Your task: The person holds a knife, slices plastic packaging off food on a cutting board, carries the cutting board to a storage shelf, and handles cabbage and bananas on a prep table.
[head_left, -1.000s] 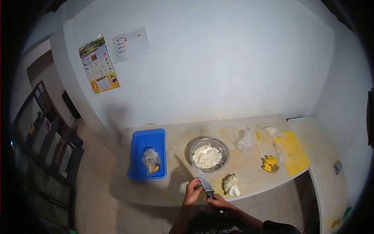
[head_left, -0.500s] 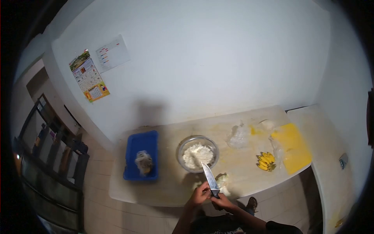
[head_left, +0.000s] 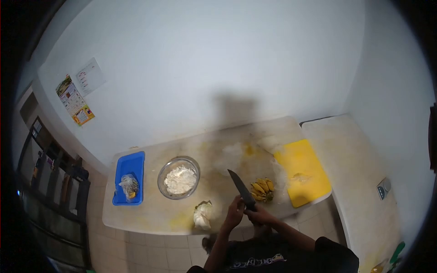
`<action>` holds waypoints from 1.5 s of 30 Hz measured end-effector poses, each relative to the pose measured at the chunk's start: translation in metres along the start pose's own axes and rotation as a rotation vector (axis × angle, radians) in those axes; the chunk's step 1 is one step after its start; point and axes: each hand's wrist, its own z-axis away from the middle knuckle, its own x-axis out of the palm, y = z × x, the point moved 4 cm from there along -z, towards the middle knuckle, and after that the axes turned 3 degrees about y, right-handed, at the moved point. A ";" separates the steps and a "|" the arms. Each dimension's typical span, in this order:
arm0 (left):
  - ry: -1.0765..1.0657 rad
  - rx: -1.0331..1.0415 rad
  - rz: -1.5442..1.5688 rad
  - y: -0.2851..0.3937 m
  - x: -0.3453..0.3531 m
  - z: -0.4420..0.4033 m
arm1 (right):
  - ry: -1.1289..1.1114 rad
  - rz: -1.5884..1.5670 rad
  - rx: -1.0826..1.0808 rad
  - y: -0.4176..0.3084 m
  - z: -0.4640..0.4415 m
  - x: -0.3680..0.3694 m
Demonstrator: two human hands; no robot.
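My right hand [head_left: 260,214] is closed round the dark handle of a large kitchen knife [head_left: 240,185], its blade pointing up and to the left over the table. The fingers of my left hand [head_left: 234,213] are bent against the knife close to where blade and handle meet. Just beyond the blade, to its right, lies a bunch of small yellow bananas [head_left: 262,189]. A pale, leafy lump like part of a cabbage [head_left: 202,214] rests near the front edge, left of my hands. Behind it stands a metal bowl [head_left: 197,172] of white shredded or chopped food.
A blue tray [head_left: 140,164] at the table's left end holds a clear plastic bag [head_left: 129,185] with contents I cannot make out. A yellow cutting board [head_left: 309,168] lies at the right. On the side counter [head_left: 343,159] is a small scale-like device [head_left: 383,188].
My view and both hands have shifted right along the table, from in front of the bowl to near the bananas. The knife has moved along in my hands.
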 end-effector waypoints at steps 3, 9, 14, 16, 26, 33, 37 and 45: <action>0.101 -0.041 -0.082 0.003 0.041 0.012 | 0.023 -0.079 -0.009 0.014 0.007 -0.020; -0.014 -0.150 -0.234 0.022 0.059 -0.003 | -0.006 -0.113 -0.033 0.003 0.012 -0.052; -0.110 -0.103 0.113 0.011 0.093 -0.027 | 0.038 -0.085 -0.033 0.011 0.019 -0.084; -0.170 -0.085 -0.194 0.010 0.106 -0.044 | 0.049 -0.183 0.029 0.010 0.017 -0.100; -0.247 -0.077 0.111 -0.024 0.120 -0.053 | 0.111 -0.247 -0.075 0.029 0.026 -0.102; -0.003 -0.047 0.089 -0.032 0.183 -0.066 | 0.333 0.160 -0.246 0.081 0.026 -0.172; 0.022 -0.038 0.065 -0.013 0.231 -0.080 | 0.464 0.326 -0.339 0.074 0.052 -0.219; -0.223 -0.184 -0.390 -0.045 0.354 -0.092 | 0.653 0.291 -0.358 0.121 0.102 -0.365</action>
